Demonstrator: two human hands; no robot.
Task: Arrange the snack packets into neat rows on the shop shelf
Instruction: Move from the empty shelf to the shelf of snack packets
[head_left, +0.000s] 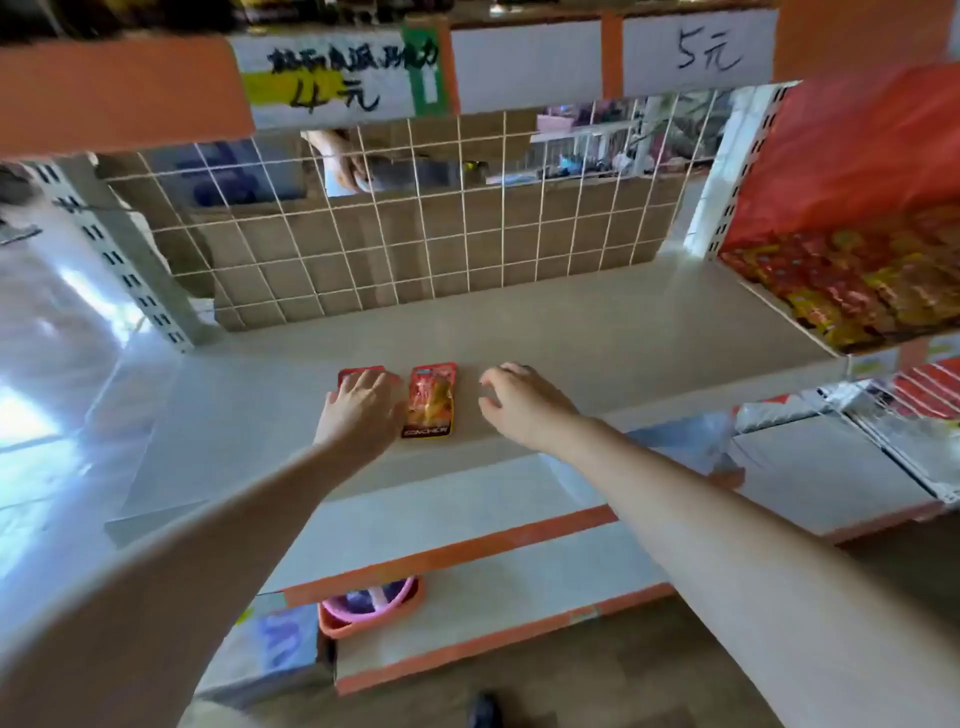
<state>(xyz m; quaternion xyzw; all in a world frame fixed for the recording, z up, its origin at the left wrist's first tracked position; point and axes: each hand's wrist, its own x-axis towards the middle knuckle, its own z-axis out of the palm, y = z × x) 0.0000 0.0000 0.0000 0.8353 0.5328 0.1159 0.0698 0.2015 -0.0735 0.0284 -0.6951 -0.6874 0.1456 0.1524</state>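
Wire grid back panel (395, 234) beyond the hands, cardboard behind it. Handwritten price signs (337, 73) on the orange edge above. Slotted metal uprights (119, 254) either side. Glossy pale floor (47, 395) left, bright glare. Pink basin (371, 603) on the lower level below.

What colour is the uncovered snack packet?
Red and orange-yellow snack packet, clearest in the head view.

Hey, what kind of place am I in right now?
Most likely a small shop. Handwritten price signs hang above a metal shelf, snack packets lie on it, and more packaged snacks fill the neighbouring shelf to the right.
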